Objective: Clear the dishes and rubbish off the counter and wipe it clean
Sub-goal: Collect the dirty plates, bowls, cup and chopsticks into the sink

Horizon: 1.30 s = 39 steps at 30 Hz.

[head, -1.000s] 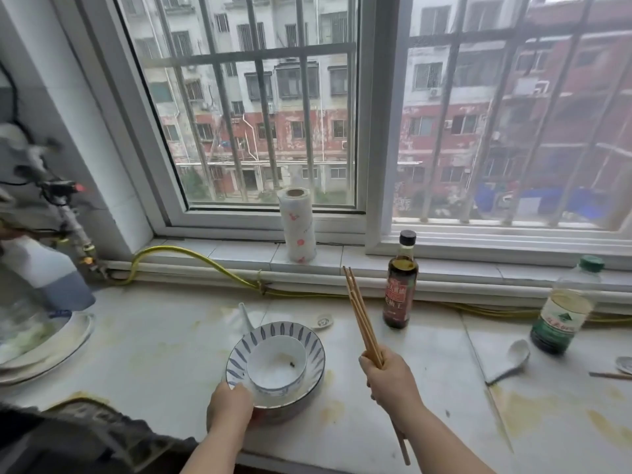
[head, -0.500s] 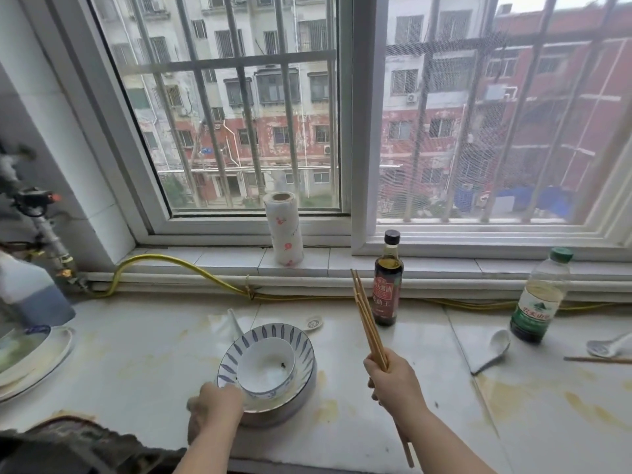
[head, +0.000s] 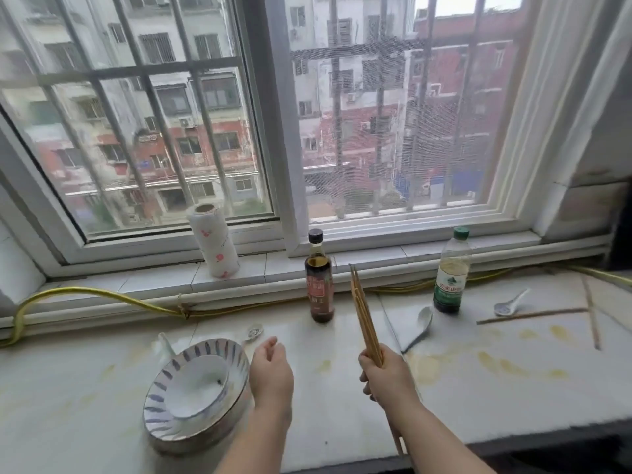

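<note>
Right hand (head: 386, 379) fingers clamped round chopsticks (head: 363, 311). Left hand (head: 272, 371) fingers relaxed, holding nothing; stacked bowls (head: 163, 400) just left of them.

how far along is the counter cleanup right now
Early. Done: the white bowl sits nested in the striped bowl. In hand: the right hand grips a bundle of chopsticks; the left hand hovers empty beside the bowls. Left: spoons on the counter, loose chopsticks at right, and yellow stains not yet wiped, with the paper towel roll on the sill.
</note>
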Tool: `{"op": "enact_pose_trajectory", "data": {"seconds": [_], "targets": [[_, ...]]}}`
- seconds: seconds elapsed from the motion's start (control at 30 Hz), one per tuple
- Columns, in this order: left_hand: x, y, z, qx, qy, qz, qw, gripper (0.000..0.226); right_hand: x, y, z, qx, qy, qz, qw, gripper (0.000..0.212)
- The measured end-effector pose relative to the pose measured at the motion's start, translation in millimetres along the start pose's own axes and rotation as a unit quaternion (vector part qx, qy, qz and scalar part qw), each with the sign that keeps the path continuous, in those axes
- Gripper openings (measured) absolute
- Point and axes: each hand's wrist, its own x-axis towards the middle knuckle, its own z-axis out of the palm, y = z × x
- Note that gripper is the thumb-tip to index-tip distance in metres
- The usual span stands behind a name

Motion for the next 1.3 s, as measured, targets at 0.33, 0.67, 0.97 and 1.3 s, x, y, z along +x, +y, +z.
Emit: {"op": "enact_pose_trajectory", "data": {"seconds": [0.33, 0.67, 0.97, 1.3], "targets": [[-86.5, -6.9, 164.2, -0.025, -0.122, -0.096, 0.988, 0.016, 17.9, 34.2, -179.0, 0.019, 0.105, 0.023, 0.994, 0.007], [-162.2, -15.6, 300.3, 0.05, -0.217, -0.094, 0.97, 0.012, 38.1, 87.7, -325.0, 0.024, 0.191, 0.074, 0.979, 0.009], [-155.0, -27.6, 362.3, 0.193, -0.274, 0.017, 0.942, 0.021, 69.2, 116.0, -367.2, -0.005, 0.218, 0.151, 0.964, 0.01], [-103.9, -32.6, 441.2, 0.434, -0.334, 0.233, 0.804, 0.03, 142.8, 116.7, -413.2, -0.08, 0.277, 0.216, 0.933, 0.013]]}}
